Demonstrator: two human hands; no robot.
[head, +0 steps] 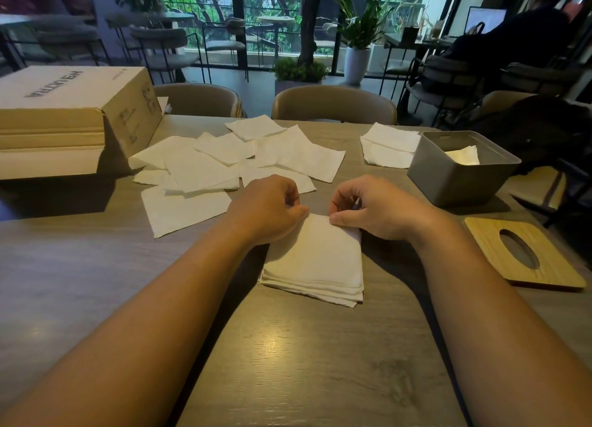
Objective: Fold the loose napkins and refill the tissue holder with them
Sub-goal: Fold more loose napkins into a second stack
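A stack of folded white napkins (315, 263) lies on the table in front of me. My left hand (269, 207) pinches the far left corner of the top napkin. The far right corner is pinched by my right hand (371, 205). Several loose unfolded napkins (230, 164) are spread beyond my hands, towards the left. The grey tissue holder (458, 173) stands open at the right with white napkins inside. Its wooden lid (525, 253), with an oval slot, lies flat near the table's right edge.
A large cardboard box (70, 119) sits at the far left of the table. A small pile of napkins (389, 144) lies left of the holder. Two beige chairs (333, 104) stand behind the table. A person sits at another table, far right.
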